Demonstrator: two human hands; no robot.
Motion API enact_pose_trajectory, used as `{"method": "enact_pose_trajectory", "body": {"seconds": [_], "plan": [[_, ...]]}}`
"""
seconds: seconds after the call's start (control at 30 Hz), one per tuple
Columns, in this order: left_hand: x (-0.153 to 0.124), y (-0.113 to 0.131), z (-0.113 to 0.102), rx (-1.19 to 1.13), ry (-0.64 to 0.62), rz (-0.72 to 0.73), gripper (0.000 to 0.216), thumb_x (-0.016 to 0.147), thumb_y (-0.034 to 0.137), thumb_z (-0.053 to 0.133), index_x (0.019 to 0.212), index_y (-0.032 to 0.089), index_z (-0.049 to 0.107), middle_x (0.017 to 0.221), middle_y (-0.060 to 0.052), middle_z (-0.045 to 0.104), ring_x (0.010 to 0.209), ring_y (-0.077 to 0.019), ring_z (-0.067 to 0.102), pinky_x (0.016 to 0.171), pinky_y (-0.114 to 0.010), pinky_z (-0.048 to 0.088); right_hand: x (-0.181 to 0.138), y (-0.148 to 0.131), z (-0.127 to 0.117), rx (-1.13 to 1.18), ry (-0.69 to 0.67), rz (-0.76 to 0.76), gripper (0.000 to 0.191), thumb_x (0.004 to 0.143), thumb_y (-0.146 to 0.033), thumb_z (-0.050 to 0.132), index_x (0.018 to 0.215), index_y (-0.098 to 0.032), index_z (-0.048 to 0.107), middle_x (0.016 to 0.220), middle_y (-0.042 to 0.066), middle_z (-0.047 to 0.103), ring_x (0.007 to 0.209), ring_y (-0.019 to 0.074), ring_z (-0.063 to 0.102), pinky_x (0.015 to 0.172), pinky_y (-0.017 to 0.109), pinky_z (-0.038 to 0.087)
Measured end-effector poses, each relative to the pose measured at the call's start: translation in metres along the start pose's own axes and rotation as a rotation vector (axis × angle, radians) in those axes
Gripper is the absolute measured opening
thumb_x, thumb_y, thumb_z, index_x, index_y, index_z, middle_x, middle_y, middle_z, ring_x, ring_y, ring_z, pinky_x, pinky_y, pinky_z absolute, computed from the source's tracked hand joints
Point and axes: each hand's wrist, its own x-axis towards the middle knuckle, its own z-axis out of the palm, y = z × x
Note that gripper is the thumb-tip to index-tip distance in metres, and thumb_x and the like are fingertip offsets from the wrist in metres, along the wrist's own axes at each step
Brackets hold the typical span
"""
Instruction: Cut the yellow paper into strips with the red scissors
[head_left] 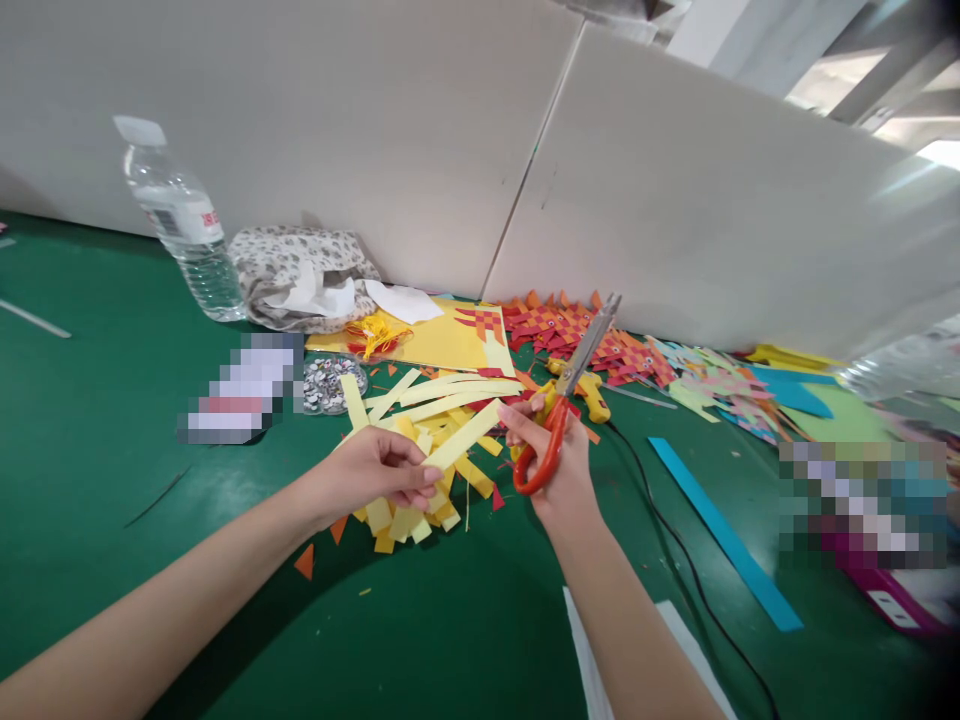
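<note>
My left hand (390,468) is closed, pinching the lower end of a pale yellow paper strip (466,437). The strip's other end reaches the fingertips of my right hand (559,450). In that same hand is a pair of scissors (551,445) with red-orange handles, its metal blades pointing up and away from me. Below both hands lies a loose pile of yellow paper strips (412,520) on the green tabletop (450,640). Behind the scissors, a yellow glue gun (595,398) is partly hidden.
Woven orange-red paper pieces (555,328) lie against the white partition (360,120). To the left stand a water bottle (184,225), a patterned cloth pouch (300,270) and a container of googly eyes (330,385). A blue strip (724,535) and a black cord (679,540) lie at right.
</note>
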Motion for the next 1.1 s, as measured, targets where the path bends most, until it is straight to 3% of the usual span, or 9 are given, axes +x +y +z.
{"method": "enact_pose_trajectory", "body": {"seconds": [0.17, 0.3, 0.4, 0.63, 0.8, 0.9, 1.1], "plan": [[-0.001, -0.002, 0.000, -0.026, -0.009, 0.029, 0.021, 0.062, 0.035, 0.075, 0.066, 0.015, 0.067, 0.061, -0.003, 0.068, 0.057, -0.0129, 0.062, 0.057, -0.022, 0.048, 0.003, 0.001, -0.003, 0.047, -0.032, 0.012, 0.034, 0.056, -0.015, 0.079, 0.069, -0.020, 0.047, 0.059, -0.008, 0.055, 0.047, 0.0041, 0.044, 0.047, 0.018, 0.038], [-0.006, 0.003, 0.001, -0.013, -0.042, 0.145, 0.022, 0.067, 0.036, 0.070, 0.078, 0.018, 0.069, 0.069, -0.003, 0.068, 0.065, -0.0147, 0.062, 0.060, -0.023, 0.048, 0.004, 0.005, -0.005, 0.056, -0.108, 0.097, 0.036, 0.055, -0.017, 0.079, 0.069, -0.021, 0.046, 0.057, -0.009, 0.052, 0.042, 0.0038, 0.042, 0.045, 0.019, 0.038], [-0.006, 0.003, 0.003, 0.012, 0.018, 0.204, 0.019, 0.070, 0.037, 0.067, 0.075, 0.018, 0.070, 0.066, -0.001, 0.065, 0.058, -0.0110, 0.058, 0.057, -0.020, 0.046, 0.000, 0.008, -0.001, 0.024, -0.183, 0.166, 0.037, 0.053, -0.018, 0.079, 0.070, -0.020, 0.046, 0.057, -0.009, 0.053, 0.043, 0.0038, 0.042, 0.045, 0.019, 0.038], [0.002, -0.008, 0.005, -0.025, 0.083, 0.184, 0.015, 0.064, 0.032, 0.072, 0.067, 0.018, 0.069, 0.055, 0.001, 0.059, 0.048, -0.0096, 0.052, 0.051, -0.021, 0.046, -0.014, 0.011, 0.013, -0.150, -0.325, 0.294, 0.042, 0.048, -0.021, 0.081, 0.069, -0.020, 0.045, 0.061, -0.007, 0.054, 0.050, 0.0069, 0.047, 0.048, 0.020, 0.038], [0.006, -0.011, 0.003, -0.064, 0.136, 0.184, 0.016, 0.066, 0.032, 0.072, 0.065, 0.017, 0.067, 0.057, 0.002, 0.058, 0.051, -0.0082, 0.052, 0.052, -0.018, 0.046, -0.013, 0.014, 0.012, -0.369, -0.276, 0.154, 0.032, 0.059, -0.028, 0.074, 0.073, -0.021, 0.046, 0.061, -0.008, 0.048, 0.048, 0.0074, 0.043, 0.048, 0.022, 0.036], [0.007, -0.009, 0.001, -0.201, 0.234, 0.235, 0.016, 0.066, 0.030, 0.073, 0.068, 0.017, 0.065, 0.059, 0.003, 0.058, 0.053, -0.0067, 0.053, 0.053, -0.015, 0.045, -0.015, 0.010, 0.012, -0.624, -0.218, 0.032, 0.026, 0.065, -0.031, 0.068, 0.074, -0.022, 0.046, 0.061, -0.007, 0.046, 0.050, 0.0089, 0.042, 0.049, 0.023, 0.036], [0.008, -0.006, -0.001, -0.507, 0.348, 0.261, 0.016, 0.066, 0.027, 0.075, 0.069, 0.018, 0.062, 0.070, 0.003, 0.063, 0.064, -0.0071, 0.058, 0.063, -0.017, 0.050, -0.022, 0.004, 0.016, -0.993, -0.271, -0.104, 0.022, 0.070, -0.035, 0.059, 0.076, -0.022, 0.042, 0.065, -0.004, 0.052, 0.055, 0.0125, 0.048, 0.053, 0.024, 0.037]]}}
